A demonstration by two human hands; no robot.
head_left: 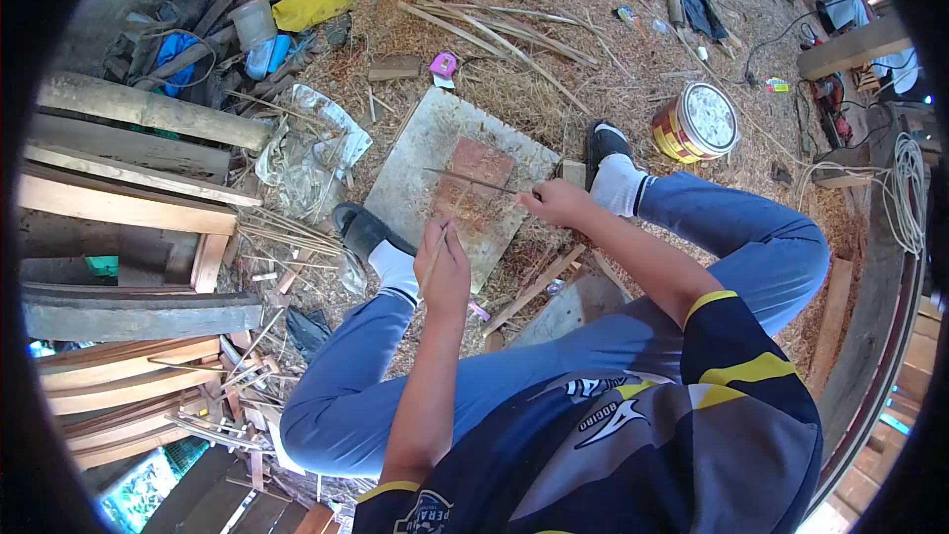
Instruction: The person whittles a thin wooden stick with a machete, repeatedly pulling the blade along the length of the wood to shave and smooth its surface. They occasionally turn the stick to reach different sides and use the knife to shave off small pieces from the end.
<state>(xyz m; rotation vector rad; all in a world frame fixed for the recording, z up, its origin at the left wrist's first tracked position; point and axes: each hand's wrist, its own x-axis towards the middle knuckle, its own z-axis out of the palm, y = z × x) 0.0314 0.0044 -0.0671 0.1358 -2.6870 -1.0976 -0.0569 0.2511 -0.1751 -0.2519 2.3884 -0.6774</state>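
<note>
My right hand (557, 205) is closed around the handle of a long, thin-bladed knife (473, 180), its blade pointing left. In my left hand (442, 262) is a thin pale wooden strip (427, 282), pinched between the fingers, with its far end close to the blade. Beneath both lies a pale flat slab (400, 153) on the ground, and on it a reddish-brown board (481, 160). My feet rest on either side of the slab.
A paint bucket (695, 122) stands to the right. Pink tape measure (443, 64) and wood block (394, 68) lie beyond the slab. Long strips (504, 30) are scattered farther off. Stacked timber frames (119, 203) line the left; shavings cover the ground.
</note>
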